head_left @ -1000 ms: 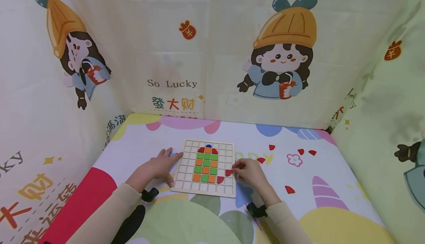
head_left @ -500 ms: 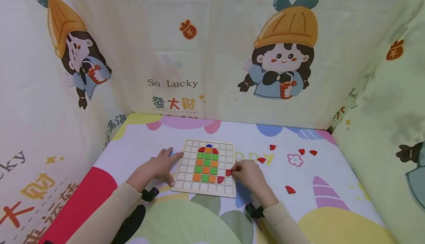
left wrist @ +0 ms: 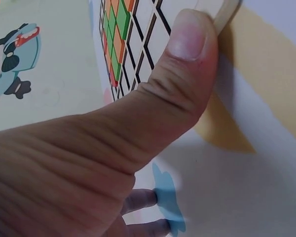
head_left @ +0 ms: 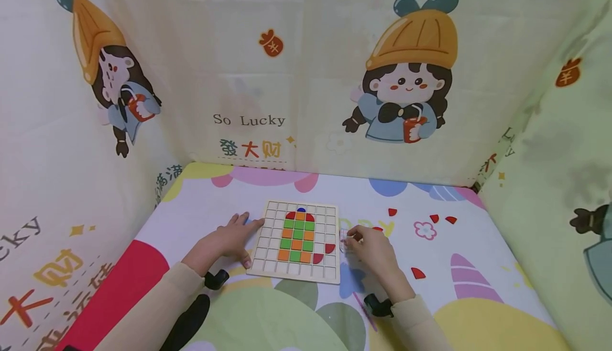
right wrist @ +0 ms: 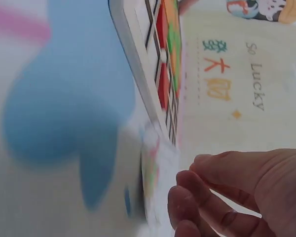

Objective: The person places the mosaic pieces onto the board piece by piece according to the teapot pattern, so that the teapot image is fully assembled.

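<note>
Head view: the left hand (head_left: 221,241) lies flat, fingers straight, thumb pressing the near left corner of the grid board (head_left: 272,266). The right hand (head_left: 370,247), just right of the board, has curled fingers; what it pinches is too blurred to tell. Beyond it, red pieces (head_left: 434,217) are scattered on the colourful mat (head_left: 478,308). Cartoon-printed curtains (head_left: 334,75) wall everything in.

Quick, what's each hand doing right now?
Left hand: open, flat, thumb pressing the board at its corner.
Right hand: beside the board, fingers loosely curled, holding nothing visible.
</note>
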Demonstrator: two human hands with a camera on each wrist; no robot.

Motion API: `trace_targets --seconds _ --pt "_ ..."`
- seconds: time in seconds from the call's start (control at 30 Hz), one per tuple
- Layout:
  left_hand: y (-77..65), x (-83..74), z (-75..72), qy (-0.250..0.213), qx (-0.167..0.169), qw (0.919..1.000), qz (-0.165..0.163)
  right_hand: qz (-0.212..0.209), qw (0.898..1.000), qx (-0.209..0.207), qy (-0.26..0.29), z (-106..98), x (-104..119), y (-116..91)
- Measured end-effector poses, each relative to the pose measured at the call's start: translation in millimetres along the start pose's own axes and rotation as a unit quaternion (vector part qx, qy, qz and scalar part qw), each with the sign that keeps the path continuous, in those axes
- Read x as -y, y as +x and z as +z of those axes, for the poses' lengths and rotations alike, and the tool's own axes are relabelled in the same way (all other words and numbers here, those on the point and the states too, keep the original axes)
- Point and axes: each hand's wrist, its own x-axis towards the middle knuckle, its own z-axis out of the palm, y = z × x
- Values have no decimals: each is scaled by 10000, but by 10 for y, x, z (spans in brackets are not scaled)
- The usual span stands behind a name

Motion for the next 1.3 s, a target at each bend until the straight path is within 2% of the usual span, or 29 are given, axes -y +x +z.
trace_targets --seconds 0.13,0.27,0.7,0.8,0.93,1.07,1.3 --pt "-3 -4 -3 -13 17 10000 -27 36 9996 -76 -276 -161 -144 -60" --pt "-17 -10 1 -12 6 10000 -11 189 9978 25 -634 -322 -325 -159" --pt "-30 -15 -8 53 -30 10000 -4 1073 9822 807 -1310 -791 -815 -407" --pt "-21 -8 -2 69 -53 10000 7 1328 9780 990 -1265 -845 -886 -433" --pt "-15 -1 4 61 -55 10000 -1 1433 9752 1185 -1203 -863 -946 -456" --pt "-1 12 14 52 -45 10000 11 1352 9766 1241 -1123 -831 -984 -454" --pt "12 21 18 58 -11 10000 42 1056 9843 1080 -910 -794 -1009 -425"
